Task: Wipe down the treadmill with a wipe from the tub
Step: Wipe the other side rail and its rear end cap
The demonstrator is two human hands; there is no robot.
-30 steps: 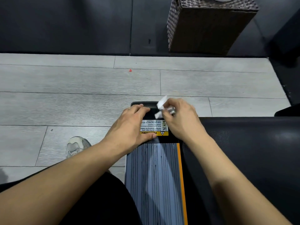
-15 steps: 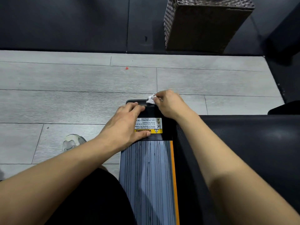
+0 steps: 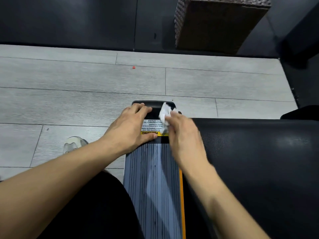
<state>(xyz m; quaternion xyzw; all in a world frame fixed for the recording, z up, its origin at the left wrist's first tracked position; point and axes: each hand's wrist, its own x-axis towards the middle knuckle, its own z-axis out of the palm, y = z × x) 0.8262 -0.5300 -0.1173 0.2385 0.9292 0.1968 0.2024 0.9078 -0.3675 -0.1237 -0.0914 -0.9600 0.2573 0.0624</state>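
Grey plank floor (image 3: pixel 69 104) fills most of the view, dark wall behind. Treadmill belt (image 3: pixel 259 169), black, on the right; ribbed grey side rail (image 3: pixel 151 187) w/ orange strip runs up the middle to a black end cap (image 3: pixel 153 107). Woven brown basket (image 3: pixel 215 23) stands top right by the wall. Left hand (image 3: pixel 133 128) lies flat on the cap and the rail's end, fingers straight, grip relaxed, thumb on the yellow warning label (image 3: pixel 151 129). Right hand (image 3: pixel 183 135), blurred, grip closed round a crumpled white wipe (image 3: pixel 164 114), pressing it onto the cap's right part, over the label's edge. Pale shoe (image 3: pixel 74 145) on the floor, left of the rail. Tiny red speck (image 3: pixel 133 67) farther out.
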